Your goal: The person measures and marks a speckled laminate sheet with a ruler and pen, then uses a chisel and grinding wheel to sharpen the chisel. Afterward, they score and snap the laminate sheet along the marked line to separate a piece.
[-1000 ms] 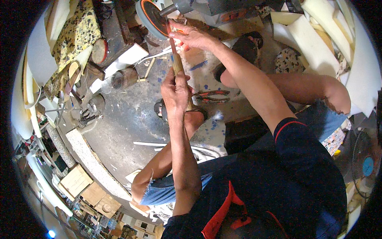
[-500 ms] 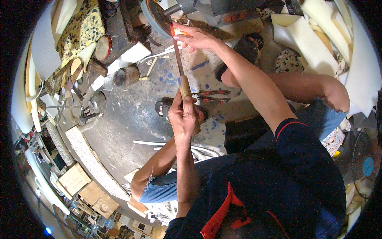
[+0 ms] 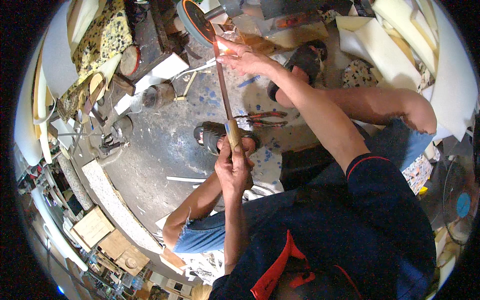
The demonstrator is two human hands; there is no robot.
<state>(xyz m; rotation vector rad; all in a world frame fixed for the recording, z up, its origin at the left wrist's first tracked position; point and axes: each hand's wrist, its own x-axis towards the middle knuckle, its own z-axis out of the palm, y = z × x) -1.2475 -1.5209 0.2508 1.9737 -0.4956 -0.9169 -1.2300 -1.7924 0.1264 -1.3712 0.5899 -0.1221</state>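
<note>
Two hands of mine are on one long tool. My left hand [image 3: 233, 172], just below the middle, is curled closed around the wooden handle [image 3: 231, 131]. My right hand [image 3: 245, 57], up near 12 o'clock, is partly open, its fingertips at the long blade [image 3: 222, 82]; I can't tell if they pinch it. The blade runs up to the wheel [image 3: 199, 22] at 11 o'clock, which has an orange ring.

Under it all is a grey floor [image 3: 145, 155], worn and dotted with blue paint. Red-handled pliers [image 3: 267, 116] lie on it, at 1 o'clock from the handle. Cream foam blocks [image 3: 387, 52] pile up at 2 o'clock, and speckled yellow foam [image 3: 107, 42] leans at 10. Wooden boxes [image 3: 95, 227] sit at 8 o'clock, and a fan [image 3: 462, 205] stands just past 3.

A second ago, my left hand was higher, close to the wheel. Now it has slid back toward me, so more blade shows. My right hand has stayed by the wheel.
</note>
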